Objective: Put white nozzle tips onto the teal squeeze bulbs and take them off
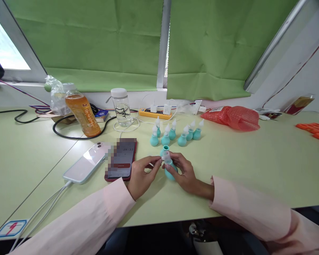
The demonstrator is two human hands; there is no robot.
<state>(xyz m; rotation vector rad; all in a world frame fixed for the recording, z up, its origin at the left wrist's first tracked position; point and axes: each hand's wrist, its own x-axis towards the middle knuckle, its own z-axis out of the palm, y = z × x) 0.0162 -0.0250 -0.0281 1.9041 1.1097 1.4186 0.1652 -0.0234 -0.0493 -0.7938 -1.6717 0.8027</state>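
Pale green tabletop (pixel 255 159), green blinds (pixel 95 42) behind: the right hand (pixel 185 173) grips a teal bulb (pixel 171 173) before the worker, while the left hand (pixel 143 176) pinches at the clear fitting (pixel 167 157) over its mouth. Judged light and soft (a hard squeeze would likely dent it), the bulb is best held round its belly. Nozzle-topped bulbs (pixel 165 139) and an open-mouthed bulb (pixel 163 152) stand just beyond; a red-cased phone (pixel 123 156) crowds the left hand.

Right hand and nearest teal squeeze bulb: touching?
Touching. Head view: the right hand holds the nearest teal squeeze bulb, its thumb lying across the bulb's front.
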